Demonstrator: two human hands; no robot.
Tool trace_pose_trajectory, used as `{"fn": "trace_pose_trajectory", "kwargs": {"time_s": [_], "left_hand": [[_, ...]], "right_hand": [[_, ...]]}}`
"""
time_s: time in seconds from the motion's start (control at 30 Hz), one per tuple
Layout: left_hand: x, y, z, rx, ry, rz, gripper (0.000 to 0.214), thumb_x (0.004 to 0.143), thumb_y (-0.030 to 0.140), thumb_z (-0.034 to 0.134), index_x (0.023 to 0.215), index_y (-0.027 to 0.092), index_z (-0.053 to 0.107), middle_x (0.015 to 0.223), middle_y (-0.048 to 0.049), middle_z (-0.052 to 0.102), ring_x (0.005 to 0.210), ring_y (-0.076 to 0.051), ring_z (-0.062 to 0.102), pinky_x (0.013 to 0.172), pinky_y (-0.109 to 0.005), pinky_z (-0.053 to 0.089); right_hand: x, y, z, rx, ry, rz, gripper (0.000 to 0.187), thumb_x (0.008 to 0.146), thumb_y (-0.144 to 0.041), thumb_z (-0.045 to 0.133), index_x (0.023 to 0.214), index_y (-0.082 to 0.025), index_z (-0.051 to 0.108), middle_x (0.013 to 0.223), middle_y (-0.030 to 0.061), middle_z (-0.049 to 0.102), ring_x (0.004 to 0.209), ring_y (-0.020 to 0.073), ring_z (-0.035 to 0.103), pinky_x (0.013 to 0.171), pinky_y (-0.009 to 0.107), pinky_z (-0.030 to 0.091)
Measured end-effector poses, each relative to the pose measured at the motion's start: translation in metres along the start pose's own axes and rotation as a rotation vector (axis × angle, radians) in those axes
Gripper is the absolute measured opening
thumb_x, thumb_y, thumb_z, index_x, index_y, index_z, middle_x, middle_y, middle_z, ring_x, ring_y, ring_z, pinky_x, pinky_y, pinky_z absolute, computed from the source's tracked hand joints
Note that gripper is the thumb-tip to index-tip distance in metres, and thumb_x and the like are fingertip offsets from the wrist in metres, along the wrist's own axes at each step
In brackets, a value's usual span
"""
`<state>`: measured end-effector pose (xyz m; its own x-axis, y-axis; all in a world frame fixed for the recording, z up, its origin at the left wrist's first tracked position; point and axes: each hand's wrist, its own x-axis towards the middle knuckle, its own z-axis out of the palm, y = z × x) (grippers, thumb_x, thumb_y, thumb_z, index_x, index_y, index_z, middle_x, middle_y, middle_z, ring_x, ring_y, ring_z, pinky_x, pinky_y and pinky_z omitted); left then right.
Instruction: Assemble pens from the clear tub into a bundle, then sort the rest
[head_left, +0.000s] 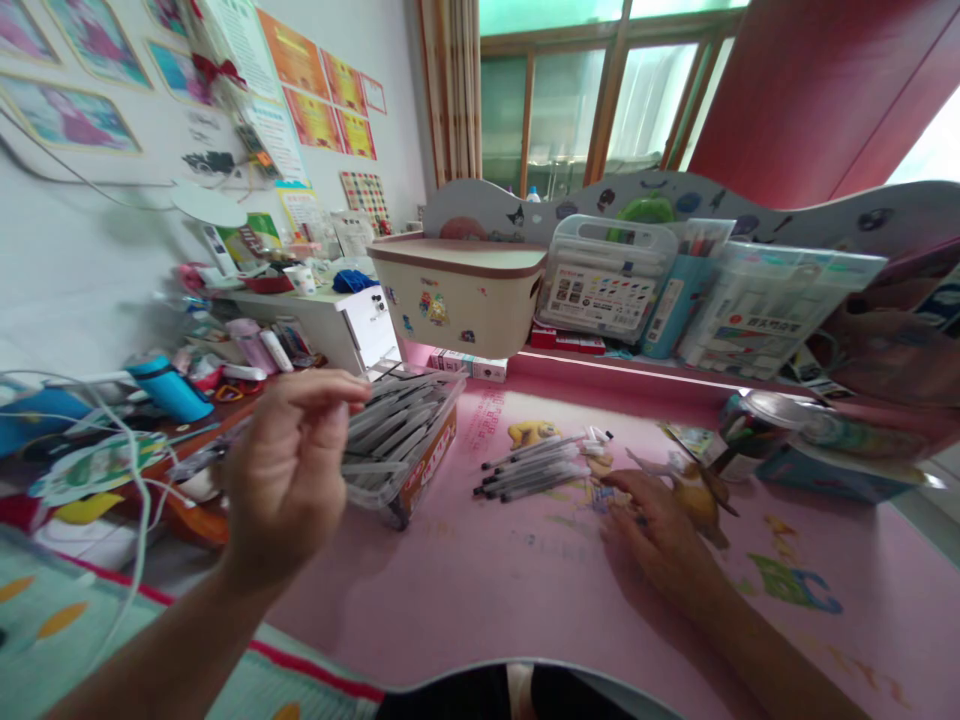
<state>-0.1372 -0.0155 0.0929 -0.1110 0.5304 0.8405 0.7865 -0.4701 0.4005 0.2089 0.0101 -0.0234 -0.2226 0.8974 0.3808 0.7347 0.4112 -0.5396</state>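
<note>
My left hand [289, 470] is raised beside the clear plastic box [431, 465], its fingers bent and pressed together; whether anything is between them is hidden. Many grey pens [405, 420] fill that box, which has a brown printed side. A loose bundle of clear-barrelled pens [532, 465] lies on the pink desktop [480, 590], with dark tips to the left. Just right of the bundle, my right hand [656, 520] rests low over the desk with its fingers stretched toward the pen ends and nothing seen in them.
A lidded cream storage bin [457, 300] stands on the shelf behind, alongside a clear marker case [607, 280] and another clear box of markers [780, 310]. Jars and a blue box [832, 470] sit at the right. Clutter and a white cable [139, 500] occupy the left.
</note>
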Motion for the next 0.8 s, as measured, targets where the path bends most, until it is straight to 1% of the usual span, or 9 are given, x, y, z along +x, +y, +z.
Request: {"fn": "trace_pose_trajectory", "kwargs": {"time_s": [0.03,0.07,0.13,0.2,0.3,0.37,0.43,0.6,0.8], "left_hand": [[-0.01,0.013,0.004,-0.134,-0.059,0.031,0.014,0.094,0.012,0.046,0.098,0.019,0.057,0.099,-0.0029,0.063,0.097,-0.015,0.062,0.091,-0.03,0.05],[-0.021,0.026,0.009,-0.222,-0.179,0.072,0.018,0.092,0.008,0.046,0.098,0.02,0.058,0.099,-0.0024,0.063,0.097,-0.014,0.061,0.09,-0.027,0.049],[-0.039,0.05,0.022,-0.347,-0.49,0.178,0.025,0.088,0.004,0.046,0.101,0.021,0.058,0.098,-0.0023,0.064,0.095,-0.013,0.061,0.085,-0.023,0.049],[-0.051,0.072,0.037,-0.409,-0.734,0.266,0.024,0.084,0.003,0.05,0.1,0.019,0.059,0.097,-0.0032,0.067,0.091,-0.014,0.062,0.083,-0.023,0.05],[-0.06,0.096,0.06,-0.404,-0.975,0.379,0.02,0.083,0.006,0.053,0.098,0.017,0.06,0.092,-0.0033,0.069,0.085,-0.016,0.063,0.078,-0.025,0.05],[-0.064,0.106,0.073,-0.384,-1.053,0.439,0.015,0.086,0.011,0.053,0.097,0.017,0.061,0.089,-0.0033,0.07,0.081,-0.017,0.063,0.074,-0.026,0.049],[-0.07,0.114,0.085,-0.385,-1.077,0.483,0.011,0.088,0.016,0.051,0.095,0.017,0.06,0.086,-0.0034,0.069,0.079,-0.017,0.064,0.071,-0.027,0.049],[-0.09,0.12,0.106,-0.37,-1.104,0.471,0.006,0.086,0.02,0.053,0.089,0.018,0.059,0.082,-0.0047,0.069,0.075,-0.018,0.064,0.064,-0.027,0.047],[-0.103,0.107,0.117,-0.205,-1.219,0.473,0.008,0.087,0.023,0.054,0.091,0.018,0.059,0.086,-0.0048,0.069,0.074,-0.02,0.065,0.064,-0.031,0.05]], "right_hand": [[0.0,0.001,0.002,-0.045,0.007,-0.055,0.033,0.088,-0.027,0.046,0.114,-0.019,0.064,0.12,0.0124,0.067,0.11,0.0288,0.059,0.093,0.047,0.047],[0.0,0.001,0.005,-0.085,0.001,-0.102,0.035,0.088,-0.026,0.046,0.118,-0.019,0.064,0.127,0.0125,0.064,0.115,0.0293,0.056,0.096,0.049,0.045],[0.001,0.0,0.012,-0.154,-0.032,-0.164,0.038,0.091,-0.025,0.046,0.125,-0.018,0.062,0.137,0.0119,0.059,0.12,0.0288,0.053,0.1,0.049,0.043],[0.002,-0.001,0.017,-0.203,-0.065,-0.205,0.039,0.094,-0.023,0.044,0.129,-0.017,0.06,0.141,0.0115,0.056,0.124,0.0278,0.05,0.102,0.048,0.042],[0.002,0.0,0.024,-0.245,-0.084,-0.239,0.039,0.095,-0.02,0.043,0.13,-0.016,0.06,0.139,0.0112,0.057,0.124,0.027,0.048,0.103,0.045,0.041],[0.003,0.003,0.026,-0.264,-0.084,-0.234,0.037,0.094,-0.019,0.044,0.126,-0.018,0.063,0.135,0.0103,0.06,0.118,0.0268,0.051,0.101,0.045,0.043],[0.003,0.006,0.026,-0.271,-0.083,-0.223,0.033,0.093,-0.019,0.046,0.119,-0.02,0.066,0.129,0.0092,0.063,0.111,0.0268,0.053,0.097,0.045,0.045],[0.006,0.007,0.021,-0.223,-0.115,-0.197,0.025,0.092,-0.018,0.047,0.101,-0.019,0.069,0.114,0.0106,0.067,0.103,0.0269,0.054,0.092,0.044,0.047],[0.007,0.002,0.016,-0.162,-0.099,-0.13,0.029,0.09,-0.014,0.045,0.112,-0.017,0.064,0.117,0.0123,0.064,0.103,0.0272,0.054,0.091,0.044,0.046]]}}
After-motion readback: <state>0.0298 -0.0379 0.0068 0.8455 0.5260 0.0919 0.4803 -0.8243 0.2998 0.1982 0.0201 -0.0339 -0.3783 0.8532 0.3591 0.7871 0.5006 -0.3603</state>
